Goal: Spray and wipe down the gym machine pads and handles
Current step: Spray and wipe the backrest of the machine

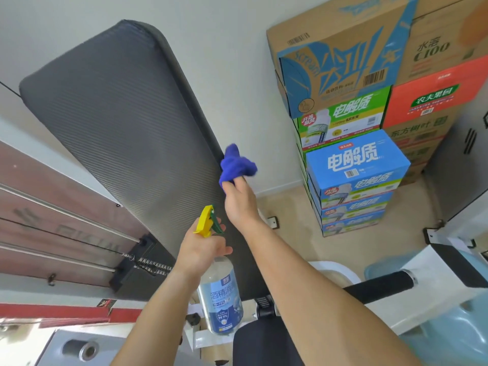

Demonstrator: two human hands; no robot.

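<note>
Pad (111, 122) is the big ribbed black one, tilted up across the middle. Right hand (239, 202) pinches a bunched blue cloth (236, 165) right at the pad's right edge, touching it as far as I can tell. Left hand (203, 249) is wrapped round a bottle (220, 294) by the pad's lower end, yellow nozzle (204, 220) pointing at the pad. Drink boxes (356, 167) are stacked well right of the pad.

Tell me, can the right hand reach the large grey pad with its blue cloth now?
Probably yes. The right hand holds the blue cloth at the edge of the grey pad, and nothing stands between them. The left hand with the spray bottle sits lower, out of the way.
</note>
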